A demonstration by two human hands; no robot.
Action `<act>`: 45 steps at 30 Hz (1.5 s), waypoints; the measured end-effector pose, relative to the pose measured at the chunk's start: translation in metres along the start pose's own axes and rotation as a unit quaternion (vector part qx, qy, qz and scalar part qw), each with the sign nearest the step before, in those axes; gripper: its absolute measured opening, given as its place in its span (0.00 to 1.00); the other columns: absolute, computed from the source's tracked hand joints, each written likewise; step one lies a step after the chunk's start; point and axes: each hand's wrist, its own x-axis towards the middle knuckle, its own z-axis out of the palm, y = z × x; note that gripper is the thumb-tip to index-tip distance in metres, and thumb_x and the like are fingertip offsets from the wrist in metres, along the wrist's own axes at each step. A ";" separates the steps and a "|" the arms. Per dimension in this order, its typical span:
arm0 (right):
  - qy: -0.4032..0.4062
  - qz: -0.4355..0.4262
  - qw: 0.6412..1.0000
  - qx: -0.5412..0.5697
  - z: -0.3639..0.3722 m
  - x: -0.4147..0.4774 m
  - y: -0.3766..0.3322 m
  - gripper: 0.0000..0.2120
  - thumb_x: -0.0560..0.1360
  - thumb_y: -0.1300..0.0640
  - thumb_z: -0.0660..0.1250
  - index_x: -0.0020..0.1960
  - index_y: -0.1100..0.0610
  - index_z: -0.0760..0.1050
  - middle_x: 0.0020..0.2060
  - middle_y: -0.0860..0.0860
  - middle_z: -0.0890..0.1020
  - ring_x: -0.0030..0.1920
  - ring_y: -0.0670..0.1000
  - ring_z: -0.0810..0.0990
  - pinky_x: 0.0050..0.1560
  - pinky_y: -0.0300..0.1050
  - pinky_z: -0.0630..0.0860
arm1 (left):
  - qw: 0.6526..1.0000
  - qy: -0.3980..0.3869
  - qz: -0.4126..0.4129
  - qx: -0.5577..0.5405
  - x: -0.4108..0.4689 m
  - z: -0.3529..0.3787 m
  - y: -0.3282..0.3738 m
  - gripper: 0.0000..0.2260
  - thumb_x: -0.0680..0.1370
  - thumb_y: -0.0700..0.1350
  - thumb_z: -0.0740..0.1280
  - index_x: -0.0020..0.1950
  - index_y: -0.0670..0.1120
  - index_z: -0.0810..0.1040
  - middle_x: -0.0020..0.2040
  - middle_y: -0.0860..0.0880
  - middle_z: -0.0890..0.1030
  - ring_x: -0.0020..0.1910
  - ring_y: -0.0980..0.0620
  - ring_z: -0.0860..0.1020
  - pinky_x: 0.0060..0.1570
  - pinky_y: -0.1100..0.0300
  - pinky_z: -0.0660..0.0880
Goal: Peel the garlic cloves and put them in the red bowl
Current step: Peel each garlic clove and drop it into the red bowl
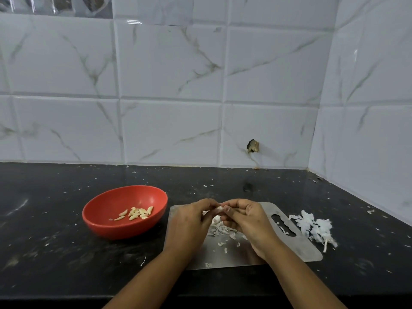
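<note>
In the lower centre of the frame the left hand point(191, 216) and right hand point(244, 216) pinch one garlic clove point(219, 208) between their fingertips above the steel board point(296, 246), so peeling seems in progress, and next the bare clove should go left into the red bowl point(107, 224).

Cool, even, diffuse light, moderately bright. Glossy wall tiles point(169, 63) carry a soft sheen, with small hard glints near the top edge. The black counter point(55, 253) reads dark, with a pale glare smear toward its left edge. Soft shadow hugs the red bowl point(107, 228); faint highlight inside its rim. Wide-angle bend: grout lines bow, the counter's back edge curves. Slightly soft throughout; bottom edge darkest.
</note>
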 end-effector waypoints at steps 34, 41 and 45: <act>-0.030 -0.016 0.999 0.010 0.004 -0.002 0.001 0.07 0.77 0.67 0.66 0.53 0.62 0.81 0.46 0.58 0.85 0.47 0.52 0.85 0.43 0.40 0.80 | 0.997 -0.029 -0.057 -0.052 0.001 -0.001 0.008 0.04 0.77 0.45 0.68 0.42 0.51 0.78 0.33 0.56 0.78 0.31 0.61 0.76 0.32 0.68 0.71; -0.055 -0.034 0.998 0.001 0.004 -0.003 0.000 0.14 0.74 0.68 0.69 0.57 0.57 0.79 0.48 0.58 0.85 0.48 0.51 0.85 0.45 0.38 0.79 | 0.997 -0.007 -0.074 -0.029 0.001 -0.001 0.005 0.06 0.76 0.46 0.68 0.40 0.54 0.76 0.34 0.58 0.79 0.30 0.61 0.76 0.32 0.67 0.70; -0.040 -0.030 0.999 -0.007 0.003 -0.002 0.001 0.16 0.74 0.67 0.70 0.59 0.56 0.76 0.45 0.57 0.86 0.44 0.51 0.84 0.44 0.39 0.78 | 0.995 0.007 -0.100 0.016 0.003 -0.001 -0.002 0.02 0.75 0.46 0.70 0.43 0.53 0.80 0.38 0.58 0.81 0.35 0.62 0.78 0.38 0.66 0.74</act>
